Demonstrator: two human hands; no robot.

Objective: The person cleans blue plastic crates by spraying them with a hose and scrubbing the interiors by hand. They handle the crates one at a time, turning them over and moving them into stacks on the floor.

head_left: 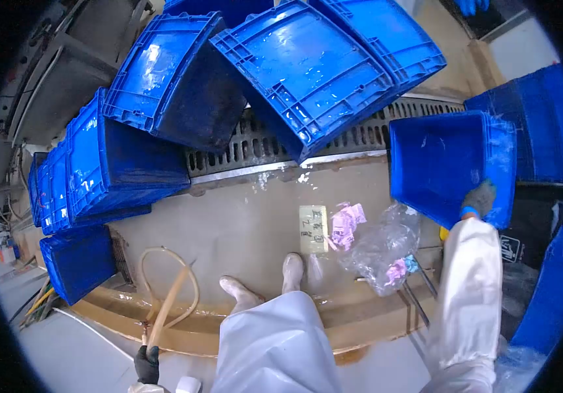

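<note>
My left hand (146,365), in a dark glove, is closed around the end of a pale hose (194,288) at the lower left. A small fitting shows just above the fingers, and the hose curls in a loop over the wet floor ledge. At the right, my right hand (481,198), in a grey glove with a blue band at the wrist, grips the wall of a blue crate (435,147). That crate lies tilted, its hollow inside facing me; some fingers are hidden against its side.
Wet blue crates (304,65) lean on their sides along a floor drain grate (255,144), with more crates (85,157) at the left. Clear plastic film (380,252), crumpled pink scraps (345,226) and a marked yellowish sign (313,229) lie near my white boots (292,270).
</note>
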